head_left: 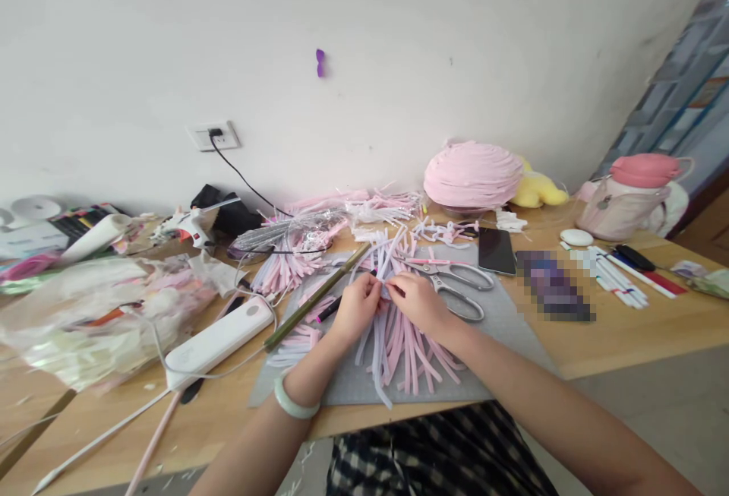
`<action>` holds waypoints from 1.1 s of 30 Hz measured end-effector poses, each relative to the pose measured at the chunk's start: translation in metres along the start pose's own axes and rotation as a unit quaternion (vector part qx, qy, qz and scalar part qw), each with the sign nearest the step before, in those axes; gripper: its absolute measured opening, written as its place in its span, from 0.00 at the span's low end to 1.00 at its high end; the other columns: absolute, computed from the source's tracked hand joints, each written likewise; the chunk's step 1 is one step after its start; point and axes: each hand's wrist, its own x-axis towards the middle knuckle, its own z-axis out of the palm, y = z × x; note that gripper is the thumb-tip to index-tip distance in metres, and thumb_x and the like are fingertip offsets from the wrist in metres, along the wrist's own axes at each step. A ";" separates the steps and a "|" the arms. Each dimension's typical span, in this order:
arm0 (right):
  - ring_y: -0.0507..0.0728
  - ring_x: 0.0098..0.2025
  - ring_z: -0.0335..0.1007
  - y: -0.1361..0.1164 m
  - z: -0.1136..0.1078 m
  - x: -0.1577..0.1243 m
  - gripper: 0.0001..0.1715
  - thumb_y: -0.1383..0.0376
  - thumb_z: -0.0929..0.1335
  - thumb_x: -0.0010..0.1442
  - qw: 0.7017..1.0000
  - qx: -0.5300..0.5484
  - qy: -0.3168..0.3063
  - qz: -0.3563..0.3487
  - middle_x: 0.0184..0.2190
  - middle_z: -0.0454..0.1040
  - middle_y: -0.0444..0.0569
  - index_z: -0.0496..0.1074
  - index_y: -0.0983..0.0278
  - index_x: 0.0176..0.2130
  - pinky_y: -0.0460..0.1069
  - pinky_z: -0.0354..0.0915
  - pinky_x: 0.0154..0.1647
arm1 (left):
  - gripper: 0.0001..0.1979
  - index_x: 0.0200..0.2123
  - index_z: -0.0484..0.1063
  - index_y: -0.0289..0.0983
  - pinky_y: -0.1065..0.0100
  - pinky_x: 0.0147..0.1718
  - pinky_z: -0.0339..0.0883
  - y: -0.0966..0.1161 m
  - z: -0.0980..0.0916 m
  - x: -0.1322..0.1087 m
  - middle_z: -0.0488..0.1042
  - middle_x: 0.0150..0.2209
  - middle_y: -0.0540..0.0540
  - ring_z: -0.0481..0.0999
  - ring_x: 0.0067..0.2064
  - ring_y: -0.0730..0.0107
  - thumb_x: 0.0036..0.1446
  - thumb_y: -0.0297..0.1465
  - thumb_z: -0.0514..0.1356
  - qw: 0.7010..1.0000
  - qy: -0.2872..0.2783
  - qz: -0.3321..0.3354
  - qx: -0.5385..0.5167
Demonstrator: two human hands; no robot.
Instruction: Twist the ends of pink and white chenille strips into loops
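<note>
My left hand (358, 304) and my right hand (420, 304) meet over the middle of a grey cutting mat (515, 344). Fingertips of both are pinched together on a pale lilac pipe cleaner (379, 348); the exact grip is partly hidden by the fingers. Under and in front of them fans a loose pile of pink pipe cleaners (410, 352). Silver-handled scissors (462, 300) lie just right of my right hand. Left of my left hand are an olive-green stick (313, 300) and a dark marker (329, 311).
A white power strip (219, 340) with trailing cords and a plastic bag of scraps (96, 314) lie left. Behind stand a glue gun (190, 229) and a pink wound ball (472, 175). A phone (497, 250), several pens (618, 276) and a pink-lidded jug (629, 196) are right.
</note>
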 end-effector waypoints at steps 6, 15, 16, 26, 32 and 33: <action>0.52 0.24 0.70 0.002 0.000 0.005 0.09 0.63 0.67 0.51 0.909 0.311 -0.050 0.272 0.24 0.74 0.47 0.73 0.66 0.32 0.47 0.67 0.27 | 0.13 0.27 0.58 0.38 0.70 0.19 0.63 -0.003 0.006 0.005 0.69 0.16 0.53 0.70 0.18 0.71 0.49 0.42 0.53 0.998 0.017 -0.011 -0.066; 0.49 0.15 0.62 0.008 -0.011 0.011 0.05 0.67 0.68 0.46 0.917 0.291 -0.059 0.268 0.12 0.66 0.40 0.74 0.68 0.24 0.44 0.60 0.20 | 0.16 0.36 0.68 0.34 0.71 0.24 0.65 0.009 -0.010 0.008 0.70 0.22 0.52 0.70 0.22 0.74 0.46 0.38 0.59 0.998 -0.020 0.022 -0.061; 0.49 0.15 0.62 0.008 -0.013 0.011 0.05 0.68 0.68 0.46 0.921 0.282 -0.064 0.260 0.11 0.66 0.40 0.74 0.67 0.23 0.44 0.59 0.20 | 0.15 0.36 0.70 0.34 0.70 0.25 0.66 0.010 -0.013 0.009 0.71 0.23 0.51 0.70 0.23 0.74 0.45 0.36 0.60 0.998 -0.035 0.034 -0.041; 0.50 0.17 0.62 0.010 -0.016 0.009 0.10 0.68 0.65 0.48 0.961 0.177 -0.096 0.188 0.14 0.68 0.43 0.77 0.68 0.27 0.44 0.56 0.21 | 0.09 0.28 0.76 0.34 0.70 0.29 0.67 0.012 -0.021 0.010 0.75 0.23 0.49 0.71 0.24 0.73 0.41 0.31 0.63 0.996 -0.079 0.041 0.012; 0.50 0.17 0.63 0.006 -0.019 0.010 0.10 0.67 0.65 0.47 0.954 0.198 -0.101 0.203 0.13 0.68 0.43 0.77 0.68 0.27 0.44 0.58 0.21 | 0.07 0.26 0.77 0.35 0.70 0.29 0.67 0.011 -0.022 0.011 0.75 0.22 0.49 0.71 0.25 0.72 0.41 0.31 0.63 0.997 -0.066 0.043 0.000; 0.50 0.17 0.63 0.005 -0.019 0.010 0.10 0.68 0.65 0.47 0.953 0.201 -0.100 0.204 0.13 0.68 0.43 0.77 0.68 0.27 0.44 0.58 0.21 | 0.06 0.25 0.77 0.35 0.70 0.29 0.67 0.010 -0.022 0.011 0.76 0.22 0.48 0.72 0.25 0.71 0.41 0.31 0.63 0.997 -0.063 0.043 0.000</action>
